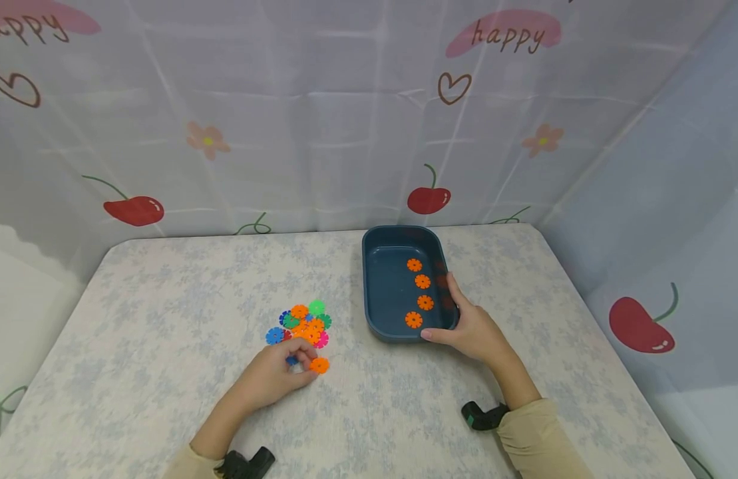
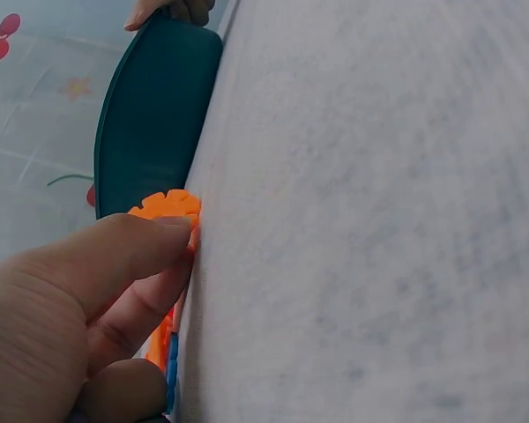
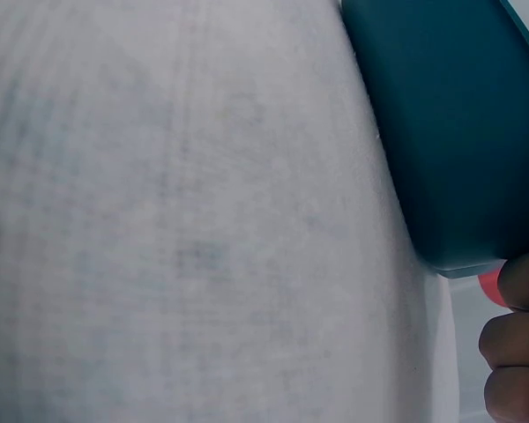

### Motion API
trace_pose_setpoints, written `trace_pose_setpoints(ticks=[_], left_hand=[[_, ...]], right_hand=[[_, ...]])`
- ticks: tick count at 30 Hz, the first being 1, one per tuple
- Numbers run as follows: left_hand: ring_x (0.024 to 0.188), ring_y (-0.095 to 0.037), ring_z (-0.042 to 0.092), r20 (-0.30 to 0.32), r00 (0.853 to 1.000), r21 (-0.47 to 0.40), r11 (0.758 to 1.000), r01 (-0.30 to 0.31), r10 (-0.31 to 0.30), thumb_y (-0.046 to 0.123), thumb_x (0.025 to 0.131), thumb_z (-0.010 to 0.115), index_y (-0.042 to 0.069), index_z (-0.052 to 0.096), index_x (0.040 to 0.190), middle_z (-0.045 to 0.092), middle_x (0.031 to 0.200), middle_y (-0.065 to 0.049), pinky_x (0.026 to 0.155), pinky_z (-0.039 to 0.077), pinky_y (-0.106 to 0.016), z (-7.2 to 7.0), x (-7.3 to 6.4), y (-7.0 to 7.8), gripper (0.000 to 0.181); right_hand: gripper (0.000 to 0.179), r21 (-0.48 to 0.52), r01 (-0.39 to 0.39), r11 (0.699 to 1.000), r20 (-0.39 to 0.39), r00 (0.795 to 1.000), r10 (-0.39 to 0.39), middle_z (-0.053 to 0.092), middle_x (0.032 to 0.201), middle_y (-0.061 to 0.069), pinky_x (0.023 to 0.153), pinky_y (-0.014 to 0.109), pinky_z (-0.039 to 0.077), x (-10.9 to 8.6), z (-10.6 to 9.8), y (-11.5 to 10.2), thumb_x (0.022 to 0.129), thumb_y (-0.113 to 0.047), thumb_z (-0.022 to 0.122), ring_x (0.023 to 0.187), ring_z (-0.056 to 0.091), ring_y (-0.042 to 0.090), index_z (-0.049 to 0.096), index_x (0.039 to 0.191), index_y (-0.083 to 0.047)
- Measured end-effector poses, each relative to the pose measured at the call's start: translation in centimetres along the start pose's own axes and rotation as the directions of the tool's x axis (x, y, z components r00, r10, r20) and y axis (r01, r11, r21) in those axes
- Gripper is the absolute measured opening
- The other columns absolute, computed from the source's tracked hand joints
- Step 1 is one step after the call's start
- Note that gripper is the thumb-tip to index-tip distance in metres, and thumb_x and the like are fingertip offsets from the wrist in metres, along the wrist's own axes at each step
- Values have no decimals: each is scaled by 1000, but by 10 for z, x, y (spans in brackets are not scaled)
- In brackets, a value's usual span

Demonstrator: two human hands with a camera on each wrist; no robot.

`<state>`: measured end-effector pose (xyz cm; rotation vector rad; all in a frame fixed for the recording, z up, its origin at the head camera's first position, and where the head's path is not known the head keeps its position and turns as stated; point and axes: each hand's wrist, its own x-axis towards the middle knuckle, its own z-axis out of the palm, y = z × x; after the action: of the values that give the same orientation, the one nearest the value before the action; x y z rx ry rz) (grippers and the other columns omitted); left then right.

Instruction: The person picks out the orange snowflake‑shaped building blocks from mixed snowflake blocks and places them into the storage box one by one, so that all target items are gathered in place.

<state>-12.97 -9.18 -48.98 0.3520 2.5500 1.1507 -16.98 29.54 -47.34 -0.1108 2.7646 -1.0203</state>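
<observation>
Between thumb and fingertip, my left hand (image 1: 267, 378) pinches an orange notched plastic disc (image 1: 320, 365), close above the table at the near side of a loose pile. That pile holds orange, blue, green, pink and red discs, among them a light green disc (image 1: 317, 307) and a blue disc (image 1: 275, 335). My right hand (image 1: 479, 332) grips the near right corner of a dark teal tray (image 1: 383, 286), thumb on the near rim and fingers along the right side. Several orange discs (image 1: 422, 281) lie spaced in a rough column inside the tray. In the left wrist view the pinched disc (image 2: 169, 203) shows its toothed edge.
The table (image 1: 183, 319) has a pale blue-grey mottled cover. A white curtain (image 1: 321, 120) printed with cherries, hearts and flowers hangs behind it and at the sides. Black devices (image 1: 485, 416) are strapped to both wrists.
</observation>
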Motion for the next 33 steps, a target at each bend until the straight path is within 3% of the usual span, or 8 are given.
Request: trace_pose_setpoints(ticks=[3, 5, 9, 12, 18, 23, 26, 33], left_hand=[[67, -7, 52, 8, 1000, -9, 1000, -4, 4, 25, 84, 80, 28, 66, 105, 60, 85, 12, 71, 45, -24, -1, 0, 1, 26], [60, -7, 48, 22, 1000, -25, 1000, -5, 5, 24, 85, 79, 28, 66, 113, 61, 90, 11, 64, 45, -23, -1, 1, 1, 31], [52, -5, 36, 64, 998, -22, 1000, -7, 8, 24, 89, 75, 30, 67, 121, 62, 94, 11, 53, 40, -24, -3, 2, 2, 34], [51, -5, 35, 89, 996, 5, 1000, -16, 16, 26, 90, 73, 33, 68, 121, 63, 92, 11, 52, 37, -24, -4, 2, 3, 32], [52, -5, 36, 91, 996, 17, 1000, -7, 5, 28, 89, 75, 29, 70, 119, 62, 89, 12, 54, 39, -24, -4, 1, 3, 31], [56, -6, 40, 72, 997, 7, 1000, -15, 14, 29, 84, 80, 25, 71, 113, 60, 86, 10, 58, 43, -24, -3, 1, 2, 31], [60, -6, 43, 53, 999, -20, 1000, -12, 13, 28, 83, 81, 24, 71, 111, 60, 87, 9, 61, 44, -23, -2, 1, 3, 31], [51, -7, 32, 37, 999, -184, 983, 15, -8, 29, 85, 80, 23, 70, 116, 61, 91, 2, 50, 36, -21, -8, 7, 17, 34]], right_hand=[[126, -5, 2, 1000, 0, 1000, -2, 37, 156, 20, 99, 59, 46, 0, 0, 1, 70, -71, 76, 132, 52, 40, -3, 160, -30], [126, -7, 4, 1000, 1, 1000, -4, 47, 149, 21, 97, 58, 48, 0, 0, 1, 70, -70, 76, 127, 56, 39, -3, 160, -30], [126, -8, 10, 1000, -3, 1000, -10, 49, 148, 20, 97, 57, 48, 0, 0, 0, 70, -69, 77, 126, 56, 38, -2, 160, -29], [127, -11, 16, 1000, -6, 1000, -16, 39, 155, 20, 98, 58, 47, 0, 0, 0, 70, -70, 77, 131, 53, 39, -2, 160, -28], [127, -12, 12, 1000, -4, 1000, -12, 47, 149, 20, 97, 57, 49, 1, 0, 1, 68, -71, 77, 127, 56, 38, -2, 160, -30], [128, -13, 18, 1000, 1, 1000, -18, 36, 157, 20, 99, 59, 46, 0, 0, 2, 69, -71, 76, 133, 51, 40, -4, 160, -28], [128, -10, 14, 1000, 1, 1000, -14, 35, 158, 19, 100, 59, 46, 0, 1, 1, 69, -70, 77, 134, 50, 40, -3, 160, -27], [128, -3, 12, 1000, 1, 1000, -12, 31, 160, 18, 101, 60, 44, 1, 1, 1, 70, -70, 77, 136, 48, 41, -4, 160, -27]])
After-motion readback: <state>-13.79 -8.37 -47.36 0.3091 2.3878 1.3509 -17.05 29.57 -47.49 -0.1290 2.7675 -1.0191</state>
